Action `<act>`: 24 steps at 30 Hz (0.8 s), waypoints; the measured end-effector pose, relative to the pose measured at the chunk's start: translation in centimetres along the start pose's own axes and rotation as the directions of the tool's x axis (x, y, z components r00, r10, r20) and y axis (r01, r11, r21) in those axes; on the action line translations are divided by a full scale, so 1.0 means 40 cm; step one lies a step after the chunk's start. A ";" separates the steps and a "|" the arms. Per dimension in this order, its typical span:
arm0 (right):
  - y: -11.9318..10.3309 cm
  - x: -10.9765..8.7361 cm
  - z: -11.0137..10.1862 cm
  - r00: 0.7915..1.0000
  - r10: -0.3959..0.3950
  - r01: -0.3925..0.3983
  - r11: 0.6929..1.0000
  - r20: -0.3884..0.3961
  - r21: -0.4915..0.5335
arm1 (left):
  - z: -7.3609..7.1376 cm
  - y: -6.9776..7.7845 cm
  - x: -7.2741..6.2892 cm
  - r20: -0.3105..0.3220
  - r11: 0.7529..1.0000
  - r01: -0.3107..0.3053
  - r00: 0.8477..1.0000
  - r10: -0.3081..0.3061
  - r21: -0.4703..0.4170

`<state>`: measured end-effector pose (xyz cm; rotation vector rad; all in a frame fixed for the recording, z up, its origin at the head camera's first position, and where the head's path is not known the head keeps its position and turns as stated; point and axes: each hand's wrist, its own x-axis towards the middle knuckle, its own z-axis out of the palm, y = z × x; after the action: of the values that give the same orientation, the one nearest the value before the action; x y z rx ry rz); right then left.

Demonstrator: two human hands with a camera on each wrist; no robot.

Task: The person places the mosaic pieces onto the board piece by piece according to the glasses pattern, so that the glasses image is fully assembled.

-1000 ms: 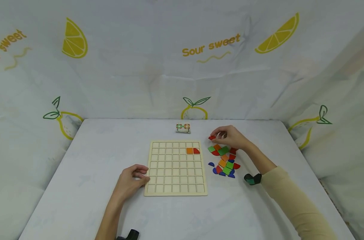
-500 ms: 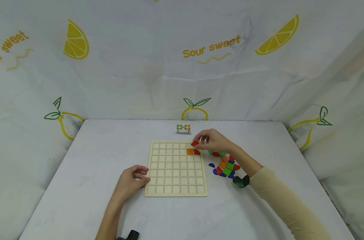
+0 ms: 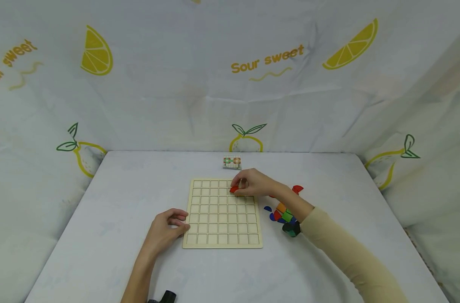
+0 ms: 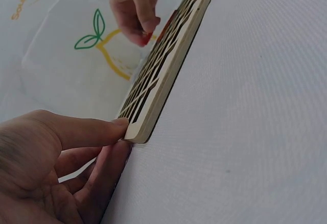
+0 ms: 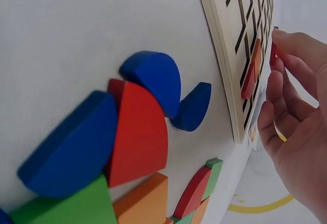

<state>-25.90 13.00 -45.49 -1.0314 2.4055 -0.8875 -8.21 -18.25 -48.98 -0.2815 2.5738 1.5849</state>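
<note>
My right hand (image 3: 252,183) pinches a small red rounded tile (image 3: 234,189) between thumb and fingertips, close over the upper right part of the wooden grid board (image 3: 222,245). In the right wrist view, an orange tile (image 5: 256,54) and a red quarter-round tile (image 5: 249,83) lie on the board; the right hand hides them in the head view. My left hand (image 3: 165,229) holds the board's left edge. The left wrist view shows its thumb (image 4: 118,127) on the top edge at a corner, with fingers curled against the side.
Right of the board is a loose pile of tiles: blue half-rounds (image 5: 71,147), a red quarter-round (image 5: 138,132), and green (image 5: 76,203) and orange (image 5: 143,198) pieces. My right forearm covers part of it. A small pattern card (image 3: 232,162) stands behind the board.
My right hand has carried the red tile leftward from beyond the tile pile to over the board's upper right. The left hand stays at the board's edge.
</note>
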 end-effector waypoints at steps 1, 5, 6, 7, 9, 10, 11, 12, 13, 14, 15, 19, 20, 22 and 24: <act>0.000 0.002 0.002 1.000 -0.007 0.007 1.000 0.001 -0.015 | 0.000 0.000 0.000 -0.001 1.000 0.000 1.000 0.000 0.002; 0.003 0.011 0.010 1.000 -0.030 0.030 0.998 0.007 -0.055 | 0.000 -0.001 0.000 -0.003 1.000 0.001 1.000 -0.001 0.005; 0.004 0.013 0.012 0.999 -0.038 0.038 0.997 0.008 -0.069 | 0.000 -0.001 0.000 -0.003 1.000 0.002 1.000 -0.002 0.005; 0.005 0.014 0.013 0.999 -0.042 0.042 0.996 0.010 -0.076 | 0.001 -0.001 0.000 -0.001 1.000 0.001 1.000 -0.001 0.005; 0.005 0.016 0.017 0.998 -0.057 0.058 0.994 0.013 -0.087 | 0.002 -0.002 0.001 0.000 1.000 0.002 1.000 -0.002 0.004; 0.005 0.016 0.018 0.998 -0.067 0.068 0.993 0.014 -0.093 | 0.002 -0.002 0.001 -0.001 1.000 0.003 1.000 -0.003 0.003; 0.005 0.017 0.019 0.997 -0.077 0.078 0.992 0.015 -0.098 | 0.002 -0.002 0.001 -0.002 1.000 0.003 1.000 -0.003 0.003; 0.004 0.016 0.019 0.996 -0.084 0.086 0.991 0.016 -0.101 | 0.002 -0.002 0.001 -0.002 1.000 0.004 1.000 -0.004 0.003; 0.003 0.016 0.019 0.996 -0.093 0.094 0.990 0.017 -0.105 | 0.002 -0.001 0.001 -0.001 1.000 0.006 1.000 -0.006 0.001; 0.002 0.015 0.019 0.995 -0.099 0.100 0.989 0.018 -0.110 | 0.002 0.000 0.001 -0.001 1.000 0.009 1.000 -0.009 -0.001; 0.002 0.014 0.018 0.995 -0.100 0.102 0.989 0.019 -0.112 | 0.002 0.000 0.001 0.000 1.000 0.009 1.000 -0.009 -0.004; 0.003 0.009 0.016 0.995 -0.093 0.095 0.989 0.023 -0.110 | 0.002 0.000 0.001 0.004 1.000 0.006 1.000 -0.006 -0.011; 0.003 0.008 0.016 0.996 -0.087 0.090 0.991 0.024 -0.104 | 0.002 -0.001 0.001 0.003 1.000 0.003 1.000 -0.003 -0.010; 0.003 0.006 0.016 0.996 -0.082 0.084 0.992 0.024 -0.091 | 0.002 -0.001 0.000 0.001 1.000 0.002 1.000 -0.002 -0.005; 0.002 0.005 0.016 0.997 -0.077 0.078 0.994 0.020 -0.080 | 0.002 -0.001 -0.001 -0.001 1.000 0.001 1.000 -0.001 0.000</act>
<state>-25.69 12.62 -46.03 -1.1645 2.4190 -0.8095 -8.19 -18.19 -49.02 -0.2844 2.5739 1.5854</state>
